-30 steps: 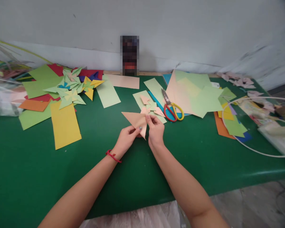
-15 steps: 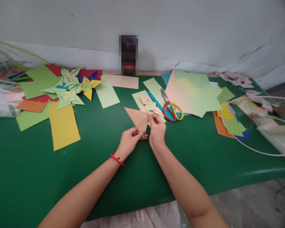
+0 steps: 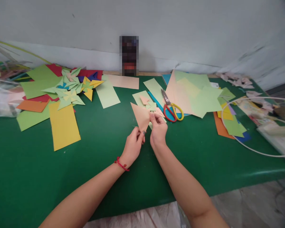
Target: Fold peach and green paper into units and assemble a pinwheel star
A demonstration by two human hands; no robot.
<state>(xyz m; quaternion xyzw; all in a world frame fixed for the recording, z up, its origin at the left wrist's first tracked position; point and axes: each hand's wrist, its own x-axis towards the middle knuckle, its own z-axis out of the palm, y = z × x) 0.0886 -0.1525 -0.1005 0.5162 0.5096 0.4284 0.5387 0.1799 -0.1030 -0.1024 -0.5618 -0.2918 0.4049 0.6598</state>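
Observation:
Between my two hands a peach sheet of paper (image 3: 141,117), folded to a triangle, is held above the green table. My left hand (image 3: 133,144), with a red cord bracelet at the wrist, pinches its lower corner. At the right corner the thumb and fingers of my right hand (image 3: 158,129) are closed on the paper. Just beyond lie small folded paper pieces (image 3: 152,106), peach and pale green, on a pale green strip. Scissors (image 3: 170,107) with one red and one yellow handle rest to the right of them.
Folded paper stars (image 3: 70,95) and coloured sheets lie at the left, with a yellow sheet (image 3: 64,126) nearest. Large pale sheets (image 3: 192,93) lie behind the scissors. A white loop (image 3: 239,144) crosses the right side. A blurred-out upright object (image 3: 129,55) leans on the wall.
The peach paper has turned, its far left corner swinging up and to the right. My left hand has shifted slightly right and its fingers point further forward. My right hand has barely moved.

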